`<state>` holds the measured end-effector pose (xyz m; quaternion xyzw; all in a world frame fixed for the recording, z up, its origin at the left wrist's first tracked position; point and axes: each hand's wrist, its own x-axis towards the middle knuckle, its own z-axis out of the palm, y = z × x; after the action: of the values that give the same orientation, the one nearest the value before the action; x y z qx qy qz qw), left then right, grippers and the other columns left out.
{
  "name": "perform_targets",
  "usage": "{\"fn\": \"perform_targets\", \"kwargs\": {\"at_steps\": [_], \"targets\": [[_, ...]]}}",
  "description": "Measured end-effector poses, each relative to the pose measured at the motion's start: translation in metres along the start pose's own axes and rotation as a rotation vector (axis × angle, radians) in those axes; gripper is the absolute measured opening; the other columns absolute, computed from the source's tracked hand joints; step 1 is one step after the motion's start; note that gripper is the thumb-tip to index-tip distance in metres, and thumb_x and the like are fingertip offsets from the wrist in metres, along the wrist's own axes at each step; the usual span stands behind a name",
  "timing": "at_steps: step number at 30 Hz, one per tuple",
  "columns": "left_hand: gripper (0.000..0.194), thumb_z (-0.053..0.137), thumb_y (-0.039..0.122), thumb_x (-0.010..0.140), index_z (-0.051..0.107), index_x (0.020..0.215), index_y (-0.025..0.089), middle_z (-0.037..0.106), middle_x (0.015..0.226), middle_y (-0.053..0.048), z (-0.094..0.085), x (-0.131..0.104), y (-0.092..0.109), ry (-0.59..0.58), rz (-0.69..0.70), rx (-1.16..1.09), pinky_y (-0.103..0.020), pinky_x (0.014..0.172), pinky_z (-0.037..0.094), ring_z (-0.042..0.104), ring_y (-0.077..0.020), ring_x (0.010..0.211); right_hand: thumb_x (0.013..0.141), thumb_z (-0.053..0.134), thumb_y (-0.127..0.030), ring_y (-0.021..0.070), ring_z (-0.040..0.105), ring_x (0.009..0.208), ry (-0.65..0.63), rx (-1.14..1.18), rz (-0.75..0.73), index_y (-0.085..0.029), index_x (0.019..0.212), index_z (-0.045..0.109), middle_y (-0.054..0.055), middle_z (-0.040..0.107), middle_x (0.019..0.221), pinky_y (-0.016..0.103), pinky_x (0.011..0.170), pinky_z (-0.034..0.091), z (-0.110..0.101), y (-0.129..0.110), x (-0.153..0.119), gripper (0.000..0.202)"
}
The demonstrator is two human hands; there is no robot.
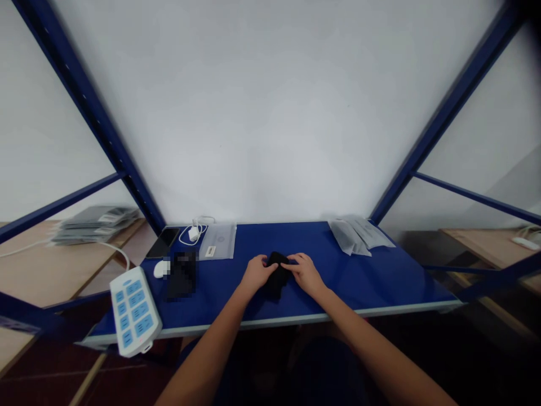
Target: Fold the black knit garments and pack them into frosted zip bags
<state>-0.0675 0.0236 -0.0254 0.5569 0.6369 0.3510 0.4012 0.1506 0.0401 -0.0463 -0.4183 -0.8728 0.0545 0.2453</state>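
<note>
A small black folded cloth (pixel 276 282) lies on the blue table near its front edge, between my two hands. My left hand (pixel 258 272) grips its left side, with the thumb on top and the fingers along the upper left edge. On the other side, my right hand (pixel 305 273) holds the upper right edge between thumb and fingers. What kind of garment or cloth it is, I cannot tell. Farther left, a dark item (pixel 182 276), partly blurred out, rests on the table.
A clear plastic bag (pixel 224 241) with a label lies behind on the left, beside a white charger and cable (pixel 194 232), a black phone (pixel 163 242) and a white mouse (pixel 160 269). A power strip (pixel 135 310) overhangs the left edge. More plastic bags (pixel 359 234) lie back right.
</note>
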Motion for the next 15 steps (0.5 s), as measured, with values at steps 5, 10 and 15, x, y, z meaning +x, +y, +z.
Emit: {"fn": "perform_targets", "kwargs": {"at_steps": [5, 10, 15], "targets": [[0.036, 0.085, 0.029, 0.062, 0.072, 0.091, 0.012, 0.075, 0.081, -0.009, -0.018, 0.015, -0.001, -0.169, -0.037, -0.166, -0.034, 0.074, 0.055, 0.072, -0.0261, 0.080, 0.088, 0.051, -0.006, 0.0238, 0.052, 0.115, 0.010, 0.132, -0.053, -0.039, 0.114, 0.071, 0.004, 0.065, 0.122, 0.052, 0.104, 0.038, 0.002, -0.005, 0.005, 0.046], [0.053, 0.084, 0.028, 0.067, 0.064, 0.114, 0.013, 0.074, 0.105, -0.013, -0.023, 0.005, 0.006, -0.128, 0.013, -0.346, -0.035, 0.084, 0.055, 0.071, -0.0232, 0.092, 0.091, 0.056, -0.026, 0.0233, 0.050, 0.127, 0.177, 0.644, 0.167, -0.029, 0.114, 0.069, 0.007, 0.052, 0.138, 0.045, 0.108, 0.039, 0.005, -0.013, 0.019, 0.027], [0.061, 0.083, 0.038, 0.068, 0.059, 0.120, 0.017, 0.070, 0.116, -0.014, -0.022, 0.000, 0.006, -0.158, 0.107, -0.595, -0.039, 0.088, 0.055, 0.070, -0.0249, 0.098, 0.077, 0.072, -0.042, 0.0234, 0.063, 0.113, 0.195, 1.249, 0.553, -0.031, 0.143, 0.037, 0.009, 0.060, 0.130, 0.042, 0.096, 0.051, 0.006, -0.030, 0.042, 0.075]]}}
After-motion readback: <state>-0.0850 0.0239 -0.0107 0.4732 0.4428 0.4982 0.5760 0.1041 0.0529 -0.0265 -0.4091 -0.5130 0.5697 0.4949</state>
